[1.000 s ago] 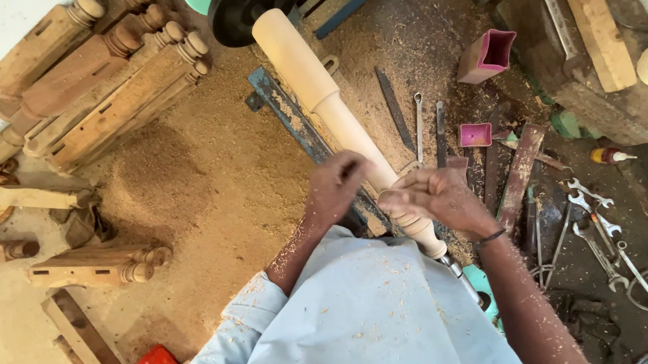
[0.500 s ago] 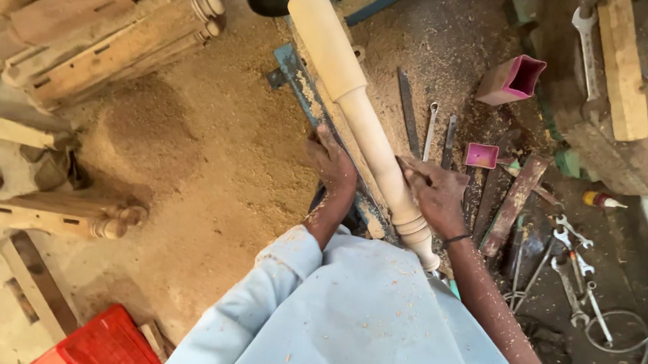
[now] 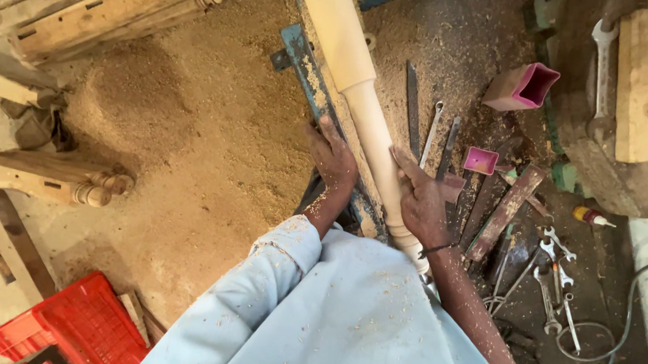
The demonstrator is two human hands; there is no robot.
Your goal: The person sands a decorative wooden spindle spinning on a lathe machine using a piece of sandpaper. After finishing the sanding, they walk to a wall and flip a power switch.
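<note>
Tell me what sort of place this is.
Probably a woodturning workshop. Both hands, left hand and right hand, rest at a pale turned spindle mounted lengthwise. Sawdust covers the floor, wrenches lie to the right, and turned legs are stacked nearby.

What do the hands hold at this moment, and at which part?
Both hands are on the pale turned wooden post. The left hand and right hand lie against opposite sides of its narrow lower part; whether the fingers close around it cannot be told.
</note>
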